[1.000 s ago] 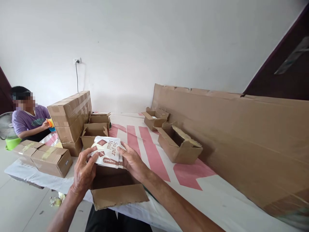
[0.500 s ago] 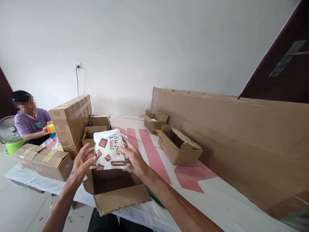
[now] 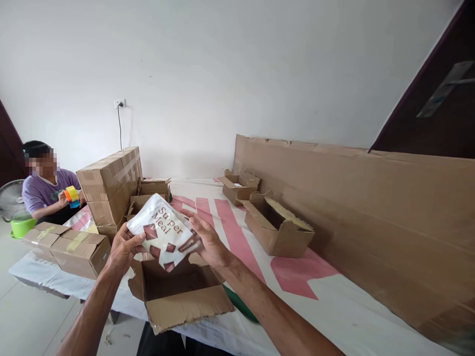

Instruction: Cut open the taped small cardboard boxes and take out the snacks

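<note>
This looks like a makeshift packing space in a plain room. A printed pouch (image 3: 165,235) is between the left hand (image 3: 122,247) and right hand (image 3: 210,242), above an open box (image 3: 191,309). Taped cartons (image 3: 111,180) stand stacked beyond the left hand, and other open boxes (image 3: 280,240) lie beyond the right. Far left of the left hand, a co-worker (image 3: 48,190) holds what looks like a tape dispenser (image 3: 73,197). A cloth-covered table (image 3: 352,311), bare white wall (image 3: 260,74) and tiled floor (image 3: 25,311) surround the hands.

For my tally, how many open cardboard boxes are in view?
5: one box nearest you, two boxes right of the taped stack, two boxes beside the cardboard sheet; more may be hidden.
</note>
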The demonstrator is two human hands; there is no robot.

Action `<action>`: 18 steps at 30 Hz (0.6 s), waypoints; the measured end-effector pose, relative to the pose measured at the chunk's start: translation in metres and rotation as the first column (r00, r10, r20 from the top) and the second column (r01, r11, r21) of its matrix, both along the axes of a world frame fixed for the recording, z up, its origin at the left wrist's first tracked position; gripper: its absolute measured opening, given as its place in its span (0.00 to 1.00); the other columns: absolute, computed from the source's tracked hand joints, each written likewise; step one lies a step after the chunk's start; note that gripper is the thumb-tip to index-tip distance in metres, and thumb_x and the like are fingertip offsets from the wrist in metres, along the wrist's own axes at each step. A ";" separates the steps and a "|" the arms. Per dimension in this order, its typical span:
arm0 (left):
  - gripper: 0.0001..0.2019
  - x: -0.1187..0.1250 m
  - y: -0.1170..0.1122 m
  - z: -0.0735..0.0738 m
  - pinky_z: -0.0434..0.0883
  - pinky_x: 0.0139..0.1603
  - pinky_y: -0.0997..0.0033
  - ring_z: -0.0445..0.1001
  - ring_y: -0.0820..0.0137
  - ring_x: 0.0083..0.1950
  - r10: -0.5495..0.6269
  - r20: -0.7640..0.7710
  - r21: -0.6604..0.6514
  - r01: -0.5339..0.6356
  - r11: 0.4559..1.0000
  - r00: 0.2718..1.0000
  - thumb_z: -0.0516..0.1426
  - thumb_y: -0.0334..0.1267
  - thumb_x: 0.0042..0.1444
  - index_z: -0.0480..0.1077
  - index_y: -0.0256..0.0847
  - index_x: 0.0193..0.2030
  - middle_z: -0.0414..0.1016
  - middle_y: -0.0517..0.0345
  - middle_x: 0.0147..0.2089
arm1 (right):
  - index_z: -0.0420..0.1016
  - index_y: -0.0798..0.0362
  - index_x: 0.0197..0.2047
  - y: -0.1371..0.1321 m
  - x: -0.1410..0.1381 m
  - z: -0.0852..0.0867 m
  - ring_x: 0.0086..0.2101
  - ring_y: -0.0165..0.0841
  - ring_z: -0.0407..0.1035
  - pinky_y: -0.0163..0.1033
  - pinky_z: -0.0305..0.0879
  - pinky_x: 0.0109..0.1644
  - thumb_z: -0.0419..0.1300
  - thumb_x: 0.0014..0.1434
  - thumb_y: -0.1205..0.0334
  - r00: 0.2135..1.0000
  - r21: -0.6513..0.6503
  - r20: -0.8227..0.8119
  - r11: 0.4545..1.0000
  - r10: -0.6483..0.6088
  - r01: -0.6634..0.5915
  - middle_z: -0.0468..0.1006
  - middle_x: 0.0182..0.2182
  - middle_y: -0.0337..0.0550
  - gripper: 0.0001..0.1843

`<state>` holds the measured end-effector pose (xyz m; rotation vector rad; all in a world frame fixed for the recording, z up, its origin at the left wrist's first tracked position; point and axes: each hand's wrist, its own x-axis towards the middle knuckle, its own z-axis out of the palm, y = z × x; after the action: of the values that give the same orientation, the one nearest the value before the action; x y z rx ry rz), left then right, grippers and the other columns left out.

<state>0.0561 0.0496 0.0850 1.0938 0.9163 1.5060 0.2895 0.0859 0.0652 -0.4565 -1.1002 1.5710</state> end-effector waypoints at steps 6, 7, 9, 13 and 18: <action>0.32 -0.002 0.004 -0.008 0.81 0.33 0.70 0.81 0.65 0.39 0.093 -0.042 -0.001 -0.093 0.996 0.995 0.77 0.44 0.37 0.71 0.39 0.47 0.81 0.56 0.43 | 0.81 0.48 0.50 -0.006 -0.016 -0.012 0.43 0.43 0.78 0.48 0.77 0.46 0.71 0.58 0.41 0.988 0.122 0.138 0.991 -0.064 0.047 0.85 0.44 0.44 0.24; 0.32 -0.006 0.006 -0.009 0.80 0.33 0.70 0.81 0.65 0.38 0.089 -0.107 -0.012 -0.091 0.996 0.990 0.77 0.45 0.37 0.72 0.39 0.47 0.81 0.55 0.42 | 0.81 0.49 0.48 -0.003 -0.017 -0.012 0.43 0.43 0.78 0.48 0.77 0.47 0.71 0.58 0.41 0.980 0.147 0.163 0.985 -0.113 0.089 0.85 0.42 0.44 0.23; 0.31 -0.014 0.011 -0.008 0.77 0.32 0.71 0.80 0.65 0.35 0.078 -0.252 -0.017 -0.085 0.996 0.965 0.77 0.48 0.37 0.73 0.37 0.45 0.81 0.55 0.38 | 0.82 0.49 0.47 0.006 -0.017 -0.011 0.45 0.45 0.78 0.50 0.76 0.50 0.70 0.58 0.41 0.963 0.192 0.204 0.972 -0.177 0.138 0.85 0.42 0.45 0.23; 0.24 -0.031 0.026 -0.006 0.71 0.30 0.71 0.78 0.64 0.34 0.016 -0.478 -0.012 -0.024 1.000 0.878 0.74 0.51 0.43 0.76 0.37 0.40 0.81 0.53 0.35 | 0.81 0.50 0.50 0.035 -0.014 -0.011 0.48 0.45 0.77 0.51 0.74 0.54 0.70 0.57 0.42 0.923 0.264 0.302 0.951 -0.238 0.159 0.85 0.46 0.46 0.24; 0.28 -0.040 0.054 -0.021 0.67 0.28 0.72 0.77 0.64 0.33 -0.070 -0.571 -0.090 0.022 0.996 0.818 0.74 0.53 0.40 0.78 0.34 0.42 0.82 0.50 0.37 | 0.80 0.51 0.50 0.070 -0.019 -0.024 0.48 0.45 0.77 0.51 0.72 0.56 0.71 0.53 0.44 0.901 0.260 0.358 0.953 -0.245 0.156 0.85 0.46 0.46 0.27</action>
<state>0.0158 0.1041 0.0640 1.5395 1.3365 1.0898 0.2702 0.1556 0.0411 -0.7232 -1.4641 1.1809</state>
